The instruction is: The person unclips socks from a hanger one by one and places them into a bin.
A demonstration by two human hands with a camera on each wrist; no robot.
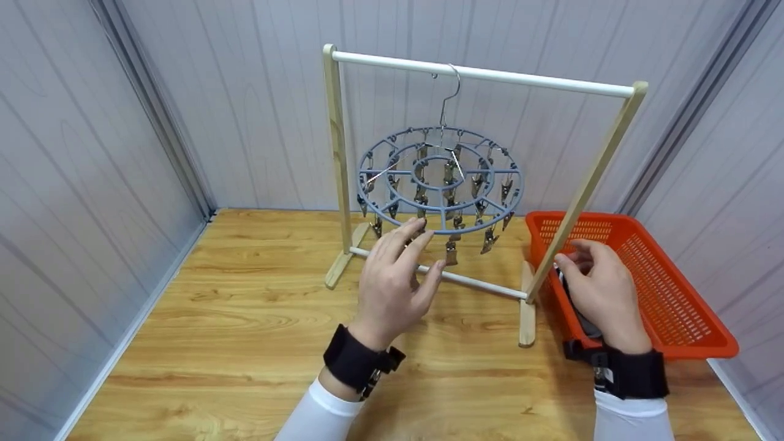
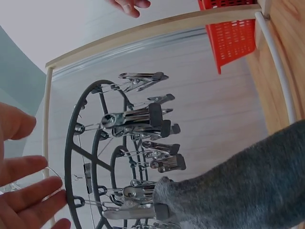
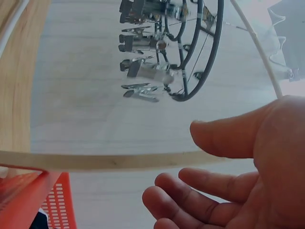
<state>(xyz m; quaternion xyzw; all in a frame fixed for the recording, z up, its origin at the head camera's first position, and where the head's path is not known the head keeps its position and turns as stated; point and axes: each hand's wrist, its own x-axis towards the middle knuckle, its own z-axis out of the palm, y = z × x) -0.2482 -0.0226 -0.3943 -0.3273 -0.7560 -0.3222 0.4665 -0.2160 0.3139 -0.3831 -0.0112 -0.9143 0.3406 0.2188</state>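
A round blue-grey clip hanger [image 1: 443, 211] hangs by its metal hook from the rack's white bar, with many metal clips [image 1: 490, 240] below its rings. My left hand [image 1: 392, 282] is at the hanger's near edge, fingers mostly straight and fingertips right at the outer ring. In the left wrist view, a fuzzy grey piece of fabric [image 2: 238, 186], like a sock, hangs from the clips near that hand; my hand hides it in the head view. My right hand [image 1: 603, 291] hovers over the left side of the red basket [image 1: 689, 288], fingers loosely bent, nothing between them.
A wooden rack [image 1: 585, 190] with a white top bar [image 1: 520, 76] stands on the wood-grain table [image 1: 245, 343]. Its right post rises between the hanger and the basket. Dark grey fabric [image 1: 588, 324] lies at the basket's left side, partly under my right hand. Pale panels enclose the table.
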